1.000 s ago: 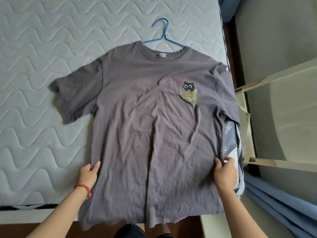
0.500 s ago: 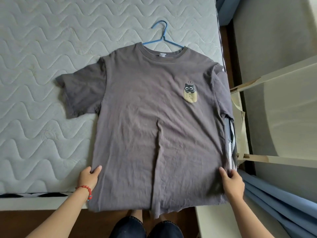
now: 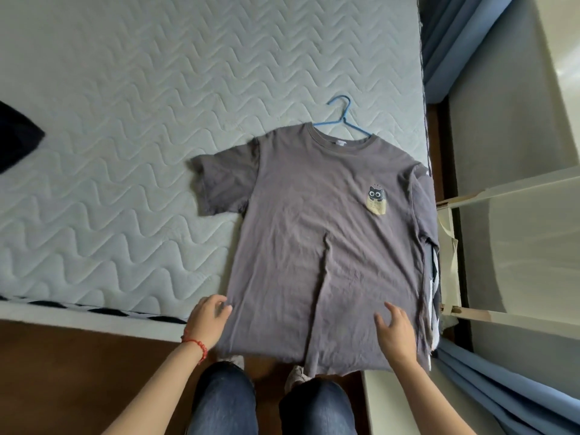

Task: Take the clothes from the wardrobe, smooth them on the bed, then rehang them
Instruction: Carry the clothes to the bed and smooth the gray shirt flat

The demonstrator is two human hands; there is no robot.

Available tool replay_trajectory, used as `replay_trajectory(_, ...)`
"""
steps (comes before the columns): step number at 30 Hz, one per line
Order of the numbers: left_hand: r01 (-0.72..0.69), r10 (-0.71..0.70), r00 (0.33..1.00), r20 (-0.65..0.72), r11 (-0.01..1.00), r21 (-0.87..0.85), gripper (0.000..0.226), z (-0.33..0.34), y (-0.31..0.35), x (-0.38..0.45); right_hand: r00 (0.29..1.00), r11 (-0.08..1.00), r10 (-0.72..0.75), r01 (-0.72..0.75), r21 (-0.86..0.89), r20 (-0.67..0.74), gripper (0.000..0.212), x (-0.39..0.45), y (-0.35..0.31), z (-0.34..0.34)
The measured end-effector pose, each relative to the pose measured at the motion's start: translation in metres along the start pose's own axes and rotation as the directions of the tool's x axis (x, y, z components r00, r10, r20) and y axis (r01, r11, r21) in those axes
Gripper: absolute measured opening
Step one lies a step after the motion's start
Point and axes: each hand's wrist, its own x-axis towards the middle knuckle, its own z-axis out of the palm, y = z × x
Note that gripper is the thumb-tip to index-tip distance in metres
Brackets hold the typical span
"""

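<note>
grey t-shirt (image 3: 317, 233) flat, one centre crease.

A single wide-angle head camera looks steeply down and forward from above the bed (image 3: 125, 152) edge, close over the grey T-shirt (image 3: 314, 230), the person's knees at the bottom edge of view.

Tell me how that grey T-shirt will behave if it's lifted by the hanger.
The grey T-shirt will likely drape limp: it lies creased, its hem hanging off the mattress. It probably stays on the blue hanger, which sits inside the collar.
</note>
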Motion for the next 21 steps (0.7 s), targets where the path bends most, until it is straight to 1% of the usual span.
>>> replay_trajectory(5, 0.049, -0.044, 0.998, 0.035, 0.986, -0.158, 0.025, -0.051, -0.024, -0.041, 0.982, 0.991, -0.130, 0.134, -0.026, 0.137, 0.042, -0.047, -0.065, 0.013)
replay_trajectory(9, 0.075, -0.070, 0.997, 0.027, 0.954, -0.289, 0.022, -0.106, -0.076, -0.068, 0.963, 0.971, -0.227, 0.236, -0.048, 0.148, 0.039, -0.093, -0.122, 0.039)
replay_trajectory(12, 0.107, -0.108, 0.994, 0.018, 0.923, -0.369, 0.018, -0.150, -0.132, -0.084, 0.953, 0.961, -0.259, 0.271, -0.061, 0.158, 0.036, -0.133, -0.167, 0.075)
replay_trajectory(14, 0.133, -0.134, 0.991, 0.030, 0.887, -0.442, 0.008, -0.179, -0.175, -0.093, 0.940, 0.953, -0.277, 0.294, -0.065, 0.198, 0.033, -0.161, -0.196, 0.107)
replay_trajectory(15, 0.145, -0.147, 0.989, 0.034, 0.868, -0.476, 0.008, -0.195, -0.196, -0.098, 0.930, 0.948, -0.288, 0.311, -0.071, 0.228, 0.032, -0.174, -0.210, 0.124)
replay_trajectory(17, 0.170, -0.197, 0.980, 0.006, 0.830, -0.531, 0.020, -0.225, -0.245, -0.107, 0.901, 0.935, -0.305, 0.345, -0.085, 0.308, 0.031, -0.200, -0.242, 0.159)
replay_trajectory(19, 0.209, -0.286, 0.957, -0.043, 0.787, -0.581, 0.024, -0.252, -0.296, -0.115, 0.858, 0.907, -0.325, 0.402, -0.127, 0.397, 0.031, -0.221, -0.273, 0.191)
replay_trajectory(21, 0.239, -0.384, 0.919, -0.090, 0.724, -0.647, 0.025, -0.271, -0.340, -0.122, 0.810, 0.872, -0.344, 0.463, -0.157, 0.475, 0.029, -0.239, -0.304, 0.219)
